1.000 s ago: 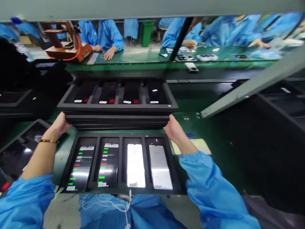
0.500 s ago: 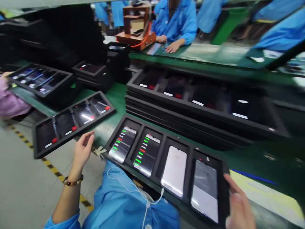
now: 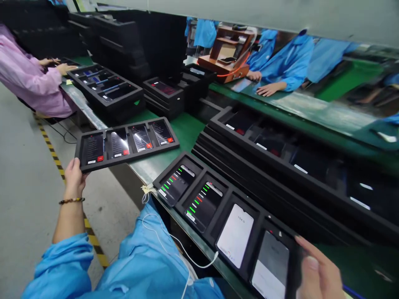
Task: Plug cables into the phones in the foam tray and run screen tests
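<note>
My left hand [image 3: 75, 178], wearing a beaded bracelet, is closed on the near left corner of a black phone tray [image 3: 131, 158]. That tray sticks out past the table edge and holds several phones with dark screens and red blocks. Directly before me lies a second black tray [image 3: 191, 191]. In it are phones with coloured text lines [image 3: 204, 205], a white-screened phone [image 3: 236, 234] and a grey-and-white-screened phone [image 3: 271, 265]. My right hand [image 3: 321, 270] grips this tray's right end, thumb and forefinger at its rim.
A tall stack of black trays [image 3: 218, 151] stands behind the near tray. More phone trays [image 3: 124, 97] are at the back left, near a person in a pink sleeve [image 3: 46, 87]. Across the bench, a co-worker's hands [image 3: 268, 88] rest beside a wooden stand [image 3: 230, 54]. A white cable [image 3: 187, 253] crosses my lap.
My left hand has moved left and taken hold of the left tray's corner. The view has turned left. My right hand stays at the near tray's end.
</note>
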Motion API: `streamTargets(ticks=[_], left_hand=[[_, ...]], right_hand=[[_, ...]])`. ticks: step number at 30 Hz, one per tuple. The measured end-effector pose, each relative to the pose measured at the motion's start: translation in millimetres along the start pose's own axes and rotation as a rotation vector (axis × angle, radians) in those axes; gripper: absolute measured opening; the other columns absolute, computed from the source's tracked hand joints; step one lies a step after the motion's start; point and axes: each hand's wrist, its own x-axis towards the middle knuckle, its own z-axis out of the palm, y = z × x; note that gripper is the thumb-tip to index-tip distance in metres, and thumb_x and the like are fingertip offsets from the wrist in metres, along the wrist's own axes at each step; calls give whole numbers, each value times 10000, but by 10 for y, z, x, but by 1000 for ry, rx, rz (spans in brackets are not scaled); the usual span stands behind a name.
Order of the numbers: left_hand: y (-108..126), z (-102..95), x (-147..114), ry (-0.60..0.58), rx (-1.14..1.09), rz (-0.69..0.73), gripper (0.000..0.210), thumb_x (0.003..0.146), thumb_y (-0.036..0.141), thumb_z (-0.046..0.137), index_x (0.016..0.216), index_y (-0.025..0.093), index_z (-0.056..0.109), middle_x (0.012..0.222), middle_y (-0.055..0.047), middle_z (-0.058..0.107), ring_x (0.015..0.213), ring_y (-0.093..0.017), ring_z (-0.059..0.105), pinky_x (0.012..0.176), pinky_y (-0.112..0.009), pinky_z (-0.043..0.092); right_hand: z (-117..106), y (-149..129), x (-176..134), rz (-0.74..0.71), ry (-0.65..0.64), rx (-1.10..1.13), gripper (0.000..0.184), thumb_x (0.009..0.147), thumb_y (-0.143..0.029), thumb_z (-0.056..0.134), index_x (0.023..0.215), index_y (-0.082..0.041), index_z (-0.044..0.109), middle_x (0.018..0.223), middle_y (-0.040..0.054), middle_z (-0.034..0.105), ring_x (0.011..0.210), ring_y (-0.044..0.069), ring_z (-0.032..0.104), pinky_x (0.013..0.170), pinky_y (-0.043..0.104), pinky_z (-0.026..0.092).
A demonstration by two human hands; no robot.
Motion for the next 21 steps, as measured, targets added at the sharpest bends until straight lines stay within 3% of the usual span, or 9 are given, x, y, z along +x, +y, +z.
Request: streamTargets(ticks=[3, 6, 10, 13, 15, 17, 19, 21], left_hand=[[-89, -89, -91, -29, -26, 28, 247, 1066, 149, 545, 1250, 122, 707, 917, 0, 667, 673, -79, 567, 586, -173, 574], [-227, -221, -151, -64, -48, 59, 307, 1028, 211, 643, 1298, 106, 745, 865, 1, 663, 584, -72, 496, 435, -134, 453], [-413, -368, -176, -112, -86, 87, 494, 926, 394, 816, 1330, 114, 774, 824, -12, 684, 518, -75, 448, 349, -159, 399], [-504, -401, -169, -154, -64, 57, 602, 910, 453, 836, 1405, 125, 745, 940, -82, 769, 547, -108, 550, 368, -188, 456], [-514, -380, -146, -188, 5, 29, 577, 940, 461, 802, 1411, 134, 739, 1053, -127, 805, 675, -168, 679, 473, -233, 568], [-482, -330, -107, -224, 136, 73, 523, 974, 485, 754, 1370, 142, 750, 1156, -145, 816, 900, -244, 770, 706, -320, 677], [-432, -253, -61, -247, 257, 153, 541, 973, 545, 743, 1342, 149, 745, 1232, -146, 812, 1112, -301, 772, 966, -411, 668], [-393, -160, -21, -255, 327, 209, 631, 947, 607, 762, 1378, 149, 709, 1323, -161, 787, 1251, -338, 734, 1124, -471, 593]], right_hand=[[151, -591, 329, -283, -145, 63, 468, 1104, -607, 477, 1351, -273, 695, 1447, 141, 688, 1374, 405, 623, 1163, 639, 488], [438, -1157, 607, -473, -324, 76, 377, 1127, -537, 485, 1367, -338, 697, 1449, 92, 684, 1379, 348, 631, 1181, 589, 483], [881, -1770, 895, -626, -497, 106, 345, 1142, -508, 489, 1396, -368, 675, 1470, 85, 659, 1403, 298, 621, 1203, 541, 494], [1292, -2068, 1153, -696, -580, 122, 370, 1137, -545, 487, 1398, -356, 667, 1474, 94, 661, 1421, 293, 612, 1242, 548, 479], [1631, -2198, 1372, -716, -613, 124, 430, 1123, -604, 476, 1402, -335, 662, 1473, 110, 663, 1434, 305, 604, 1266, 569, 462], [2006, -2295, 1606, -701, -616, 105, 542, 1094, -688, 455, 1428, -308, 650, 1496, 142, 639, 1475, 328, 569, 1295, 594, 427], [2375, -2372, 1818, -655, -596, 64, 682, 1050, -776, 429, 1463, -274, 638, 1567, 184, 566, 1562, 362, 477, 1319, 614, 384], [2693, -2431, 1981, -618, -586, 45, 808, 1018, -827, 410, 1514, -219, 605, 1649, 234, 459, 1626, 402, 374, 1332, 644, 339]])
